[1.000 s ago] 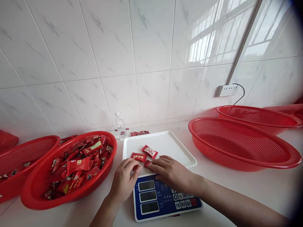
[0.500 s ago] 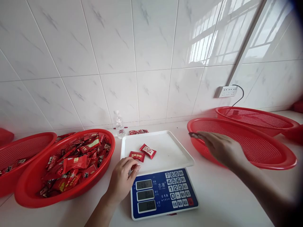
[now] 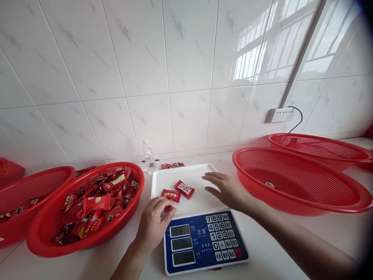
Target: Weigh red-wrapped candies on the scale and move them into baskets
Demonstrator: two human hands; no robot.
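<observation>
My left hand (image 3: 153, 223) rests at the near left corner of the white scale tray (image 3: 204, 203), fingers pinched on a small red candy packet (image 3: 167, 209). Two more red packets (image 3: 177, 191) lie on the tray just beyond it. My right hand (image 3: 225, 186) hovers over the tray's right side, fingers spread and holding nothing. One packet (image 3: 270, 184) lies inside the big red basket (image 3: 297, 202) on the right. The blue scale keypad and displays (image 3: 204, 241) sit in front of me.
A red basket (image 3: 46, 243) heaped with red packets stands at the left, with another red basket (image 3: 17, 229) beyond it. A second empty red basket (image 3: 317, 149) sits at the far right. A small water bottle (image 3: 149, 156) and loose packets (image 3: 172, 165) stand by the tiled wall.
My right hand took a packet from the tray, swung right over the big basket, let it go there, and has come back open over the tray. The left hand stayed put.
</observation>
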